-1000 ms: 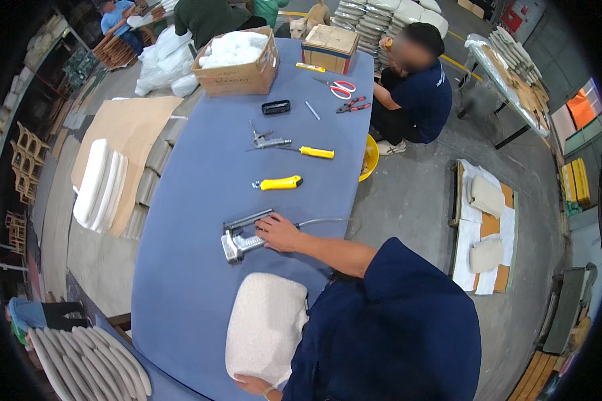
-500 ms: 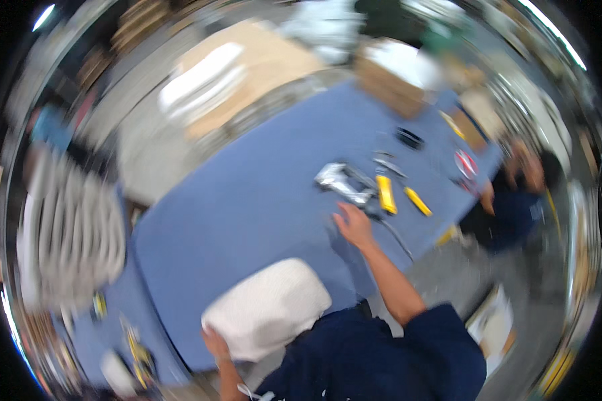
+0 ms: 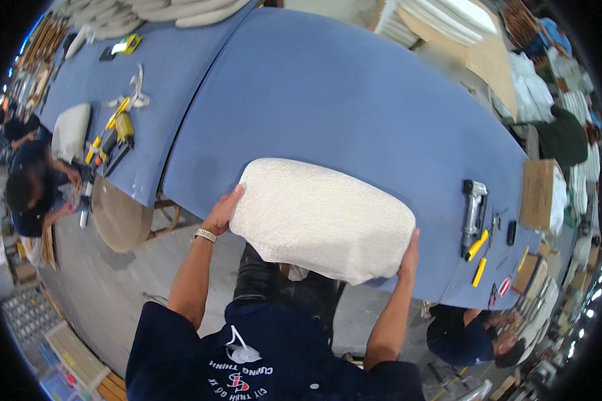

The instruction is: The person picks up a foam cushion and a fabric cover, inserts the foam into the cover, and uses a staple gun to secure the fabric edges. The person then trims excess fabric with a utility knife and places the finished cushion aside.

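A cream-white upholstered cushion, a rounded oblong with nubby fabric, lies at the near edge of a blue-covered table and overhangs that edge toward me. My left hand, with a gold watch at its wrist, grips the cushion's left end. At the opposite end, my right hand is closed on the cushion's lower right corner. The undersides of both grips are partly hidden by the cushion. To the right of it lies a silver and black staple gun, apart from my right hand.
Yellow-handled tools lie by the staple gun, with a cardboard box beyond. Across a seam, a second blue table holds pliers-like tools and a pale pad. Co-workers sit at left and lower right.
My right hand has left the staple gun's side and taken hold of the cushion's right end. My left hand stays on its left end. The view has swung round to the left.
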### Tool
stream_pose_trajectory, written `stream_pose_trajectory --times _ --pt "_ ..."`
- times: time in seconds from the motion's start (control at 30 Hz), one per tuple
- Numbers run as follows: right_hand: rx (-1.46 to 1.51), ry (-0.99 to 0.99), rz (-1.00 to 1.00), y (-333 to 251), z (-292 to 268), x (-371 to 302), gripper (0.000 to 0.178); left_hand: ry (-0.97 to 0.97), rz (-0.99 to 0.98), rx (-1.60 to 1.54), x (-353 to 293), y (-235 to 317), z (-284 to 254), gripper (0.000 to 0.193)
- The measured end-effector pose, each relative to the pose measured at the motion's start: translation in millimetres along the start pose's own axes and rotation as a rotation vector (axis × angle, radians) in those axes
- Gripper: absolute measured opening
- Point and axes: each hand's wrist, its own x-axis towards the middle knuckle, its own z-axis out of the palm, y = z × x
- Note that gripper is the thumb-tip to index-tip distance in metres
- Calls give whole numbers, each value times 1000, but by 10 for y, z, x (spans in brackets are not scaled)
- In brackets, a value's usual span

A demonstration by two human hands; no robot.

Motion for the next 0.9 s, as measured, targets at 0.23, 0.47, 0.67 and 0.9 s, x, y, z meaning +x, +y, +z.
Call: stream_pose_trajectory --times 0.23,0.47,0.67,0.9 --pt "-349 94 -417 739 -445 -59 82 171 188 252 -59 -225 -183 67" --pt "-53 -63 -853 671 77 -251 121 207 469 179 -171 -286 -170 69" --pt "216 -368 -913 734 -17 -366 113 0 565 -12 -272 -382 -16 58" --pt "113 -53 -1158 249 -544 -1342 98 -328 546 -476 -619 -1484 1000 54"
